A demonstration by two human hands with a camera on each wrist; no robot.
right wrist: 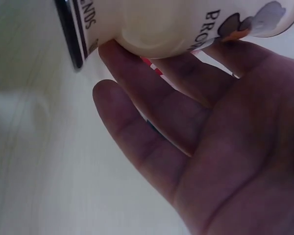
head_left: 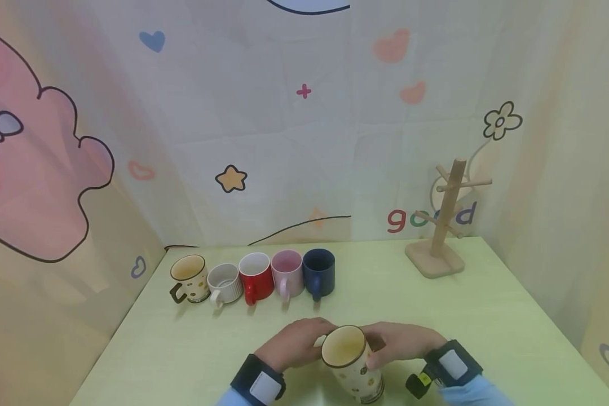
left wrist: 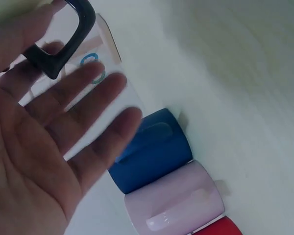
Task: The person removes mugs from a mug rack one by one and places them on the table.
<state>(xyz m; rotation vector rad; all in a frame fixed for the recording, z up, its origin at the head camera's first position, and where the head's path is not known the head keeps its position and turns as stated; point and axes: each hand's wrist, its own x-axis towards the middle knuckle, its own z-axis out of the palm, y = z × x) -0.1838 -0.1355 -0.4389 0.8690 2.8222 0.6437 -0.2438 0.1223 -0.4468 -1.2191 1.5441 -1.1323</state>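
Observation:
A tall cream mug (head_left: 356, 376) with small printed figures and a dark rim is tilted over the near middle of the table, between both hands. From its right side my right hand (head_left: 406, 341) grips the body, thumb on the near face. In the right wrist view, fingers lie under the printed mug (right wrist: 161, 29), which shows lettering. At the mug's left my left hand (head_left: 296, 341) pinches the handle; the left wrist view shows the dark handle (left wrist: 85, 29) between thumb and index finger, the other fingers spread loosely. The mug's far side is hidden.
Along the table's back left stand a patterned cream mug (head_left: 195, 285), a ribbed white cup (head_left: 228, 287), a red mug (head_left: 260, 285), a pink mug (head_left: 291, 279) and a navy mug (head_left: 325, 276). A wooden mug tree (head_left: 444, 225) stands at the back right.

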